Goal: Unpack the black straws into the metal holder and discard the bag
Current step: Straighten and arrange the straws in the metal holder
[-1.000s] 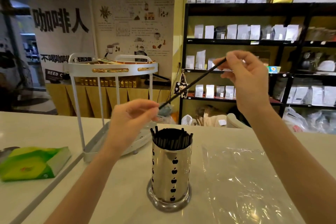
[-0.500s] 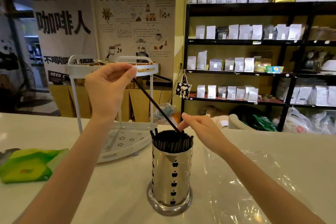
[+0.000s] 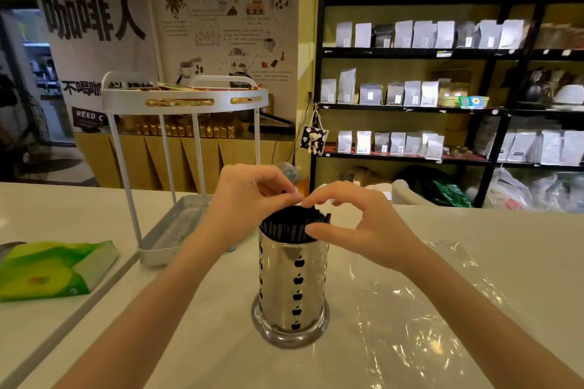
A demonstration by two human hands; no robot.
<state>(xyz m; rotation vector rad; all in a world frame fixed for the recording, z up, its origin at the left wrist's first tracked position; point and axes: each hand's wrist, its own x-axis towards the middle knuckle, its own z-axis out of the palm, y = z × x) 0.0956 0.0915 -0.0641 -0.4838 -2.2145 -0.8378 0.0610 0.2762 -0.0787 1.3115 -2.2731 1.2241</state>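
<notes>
A shiny metal holder [image 3: 292,289] with apple-shaped cut-outs stands upright in the middle of the white counter. It is packed with black straws [image 3: 284,226], whose tops show above the rim. My left hand [image 3: 249,199] hovers over the holder's left side, fingertips pinched on the top end of one black straw that sits down among the others. My right hand [image 3: 357,221] rests on the right side, fingers spread over the straw tops and thumb along the front of the rim. The clear plastic bag [image 3: 426,309] lies flat and crinkled on the counter, right of the holder.
A white two-tier rack [image 3: 185,101] stands behind and left of the holder, its lower tray on the counter. A green tissue pack [image 3: 53,268] lies at the far left. Black shelves [image 3: 410,109] with pouches fill the background beyond the counter.
The straw I held slanted above the holder has gone down into it. My left hand has dropped from head height to the straw tops, and my right hand has spread over them.
</notes>
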